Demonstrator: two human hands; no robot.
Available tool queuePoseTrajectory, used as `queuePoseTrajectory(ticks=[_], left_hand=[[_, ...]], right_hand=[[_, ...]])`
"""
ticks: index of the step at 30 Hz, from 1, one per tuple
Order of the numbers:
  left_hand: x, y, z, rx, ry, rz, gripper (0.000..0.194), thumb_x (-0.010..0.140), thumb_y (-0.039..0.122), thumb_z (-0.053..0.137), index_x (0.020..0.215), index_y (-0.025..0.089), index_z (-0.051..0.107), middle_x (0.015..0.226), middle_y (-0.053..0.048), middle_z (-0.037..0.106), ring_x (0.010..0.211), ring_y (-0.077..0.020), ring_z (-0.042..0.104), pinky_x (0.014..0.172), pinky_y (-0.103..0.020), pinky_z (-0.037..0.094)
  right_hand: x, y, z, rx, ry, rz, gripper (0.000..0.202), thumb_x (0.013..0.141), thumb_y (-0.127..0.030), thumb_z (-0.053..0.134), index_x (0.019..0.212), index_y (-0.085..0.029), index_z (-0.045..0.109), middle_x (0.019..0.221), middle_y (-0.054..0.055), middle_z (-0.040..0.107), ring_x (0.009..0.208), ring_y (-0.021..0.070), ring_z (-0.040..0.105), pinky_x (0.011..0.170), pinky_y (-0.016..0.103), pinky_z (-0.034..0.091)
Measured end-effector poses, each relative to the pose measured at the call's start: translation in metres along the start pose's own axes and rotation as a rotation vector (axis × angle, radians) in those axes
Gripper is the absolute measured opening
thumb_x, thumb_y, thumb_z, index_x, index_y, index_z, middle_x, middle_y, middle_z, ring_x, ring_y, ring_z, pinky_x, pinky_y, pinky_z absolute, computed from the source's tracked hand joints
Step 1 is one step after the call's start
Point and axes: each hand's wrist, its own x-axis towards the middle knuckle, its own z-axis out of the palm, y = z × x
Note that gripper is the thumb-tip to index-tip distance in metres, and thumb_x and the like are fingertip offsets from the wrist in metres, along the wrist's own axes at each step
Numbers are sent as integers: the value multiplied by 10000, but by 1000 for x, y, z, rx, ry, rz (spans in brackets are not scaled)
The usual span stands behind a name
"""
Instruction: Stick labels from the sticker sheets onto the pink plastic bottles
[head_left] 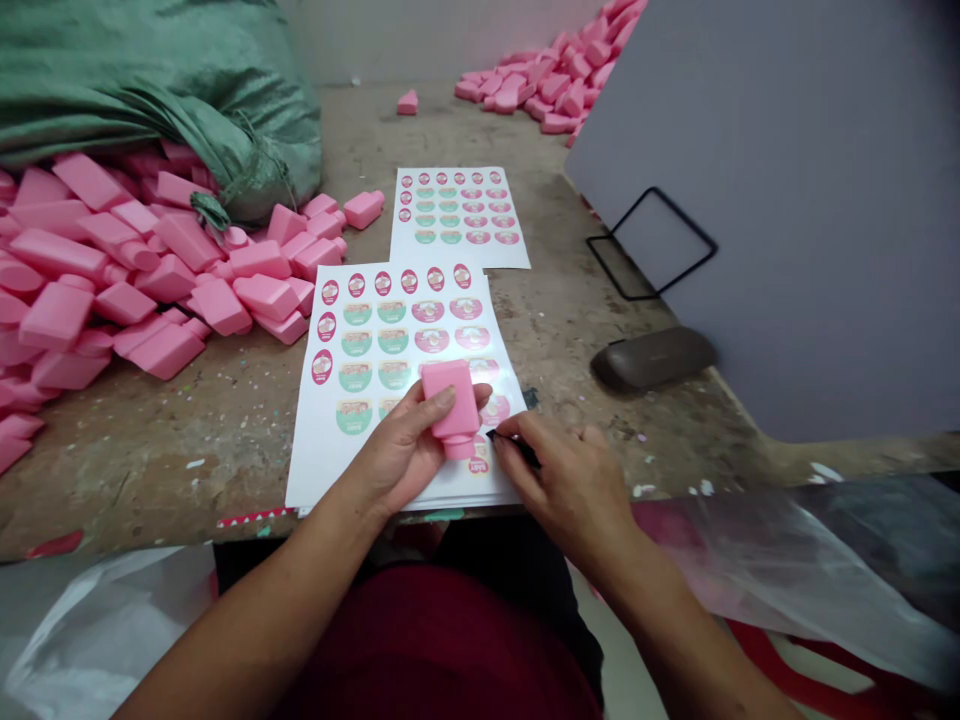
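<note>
My left hand [405, 445] is closed around a small pink plastic bottle [451, 400], its neck tilted down toward me. Between the thumb and fingers of my right hand [570, 475] is a thin black pointed tool [525, 450]; its exact kind is partly hidden. The tool's tip points left, close to the bottle's neck and above the sticker sheet. Beneath both hands lies a stack of white sticker sheets [319, 440] with pink ovals and green and pink rounded labels. The bottle covers some of the labels.
A heap of pink bottles [187, 240] spills from a green sack [247, 90] at left. Behind the stack lies another sticker sheet [459, 255]. On the right are a brown case [652, 358], a black wire frame [660, 295] and a large grey panel [810, 250]. More bottles [555, 85] lie far back.
</note>
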Motion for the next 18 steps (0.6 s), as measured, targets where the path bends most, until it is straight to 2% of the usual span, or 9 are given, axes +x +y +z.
queuePoseTrajectory(ticks=[3,6,12,15,18], left_hand=[[-1,0,0,2,4,0,418,831,173,706,1228,101,599,965,-130,749,1066,-253,682,1039,-390,454],[-1,1,1,-1,1,3,377,840,162,689,1203,97,611,953,-129,751,1048,-247,687,1045,-392,453],[0,1,1,4,10,0,308,865,165,656,1164,102,618,946,-117,752,985,-225,702,1076,-413,438],[0,0,1,2,17,0,287,853,176,675,1122,93,622,944,-125,750,964,-229,705,1086,-430,427],[0,0,0,-1,19,0,294,843,181,689,1113,88,619,942,-129,748,984,-240,700,1092,-437,417]], right_hand=[[2,-2,-1,-20,-13,-6,203,944,-223,466,812,-202,620,660,13,697,530,160,525,643,330,261],[4,-1,-3,18,-92,64,187,927,-246,474,820,-213,623,667,18,698,554,171,556,643,325,275],[6,8,-6,384,-267,300,155,889,-330,514,852,-234,631,708,2,705,622,184,619,598,287,365],[2,10,-6,368,-227,295,155,894,-327,516,867,-230,633,712,-1,706,614,179,623,608,291,380],[-1,8,-3,191,-142,182,155,905,-292,518,880,-217,651,708,9,710,602,185,613,613,306,343]])
